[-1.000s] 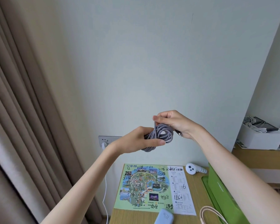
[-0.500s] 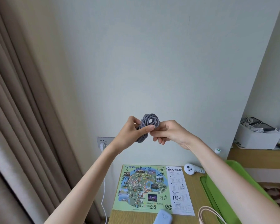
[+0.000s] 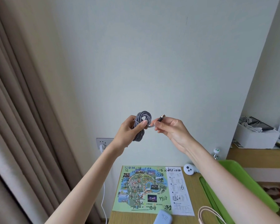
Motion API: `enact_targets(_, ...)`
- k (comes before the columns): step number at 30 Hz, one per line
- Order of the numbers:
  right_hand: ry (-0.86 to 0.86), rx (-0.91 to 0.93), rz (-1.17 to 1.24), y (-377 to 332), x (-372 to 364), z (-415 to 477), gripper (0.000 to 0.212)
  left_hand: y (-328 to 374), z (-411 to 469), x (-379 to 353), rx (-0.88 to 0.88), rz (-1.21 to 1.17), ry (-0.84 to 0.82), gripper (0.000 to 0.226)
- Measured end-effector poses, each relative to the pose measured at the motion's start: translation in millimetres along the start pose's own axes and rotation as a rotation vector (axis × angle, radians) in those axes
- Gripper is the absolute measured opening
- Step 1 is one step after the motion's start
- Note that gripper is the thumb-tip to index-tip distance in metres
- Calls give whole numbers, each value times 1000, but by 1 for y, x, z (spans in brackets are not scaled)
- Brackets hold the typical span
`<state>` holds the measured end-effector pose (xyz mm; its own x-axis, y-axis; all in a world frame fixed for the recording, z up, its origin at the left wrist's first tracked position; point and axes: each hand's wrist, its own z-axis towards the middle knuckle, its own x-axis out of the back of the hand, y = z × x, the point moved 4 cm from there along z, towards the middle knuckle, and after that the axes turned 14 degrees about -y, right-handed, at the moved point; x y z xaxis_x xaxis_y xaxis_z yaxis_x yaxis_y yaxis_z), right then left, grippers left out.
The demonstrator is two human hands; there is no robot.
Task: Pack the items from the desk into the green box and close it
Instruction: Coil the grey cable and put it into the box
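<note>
Green box (image 3: 257, 183) sits at the lower right of the frame on the desk (image 3: 195, 188). The right forearm crosses it, so its contents cannot be told. At the right edge, a white box (image 3: 255, 138) on a shelf holds pale cords and a dark flat item.

Both hands are raised mid-frame, in front of the wall. The left hand (image 3: 128, 131) is curled round a coil of grey cable (image 3: 142, 120), with the thumb pressed across its loops. Just beside it, the right hand (image 3: 170, 128) pinches the cable's plug (image 3: 161, 118) between thumb and fingertips, the metal tip pointing up and right.

Below on the desk lie a map (image 3: 144, 188), a white controller (image 3: 189, 169), a blue case (image 3: 162, 219) at the bottom edge and a pink cord (image 3: 207, 214).
</note>
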<state>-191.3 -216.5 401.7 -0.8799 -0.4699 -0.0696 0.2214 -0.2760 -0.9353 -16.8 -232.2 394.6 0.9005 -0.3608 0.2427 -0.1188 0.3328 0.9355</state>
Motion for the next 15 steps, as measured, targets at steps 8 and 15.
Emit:
enact_targets(8,41,16,-47,0,3,-17,14,-5,-4,-22,66,27,110,37)
enact_targets(15,-6,-185,-247,-9,20,-48,1,-1,-21,-61,-43,79,-12,25)
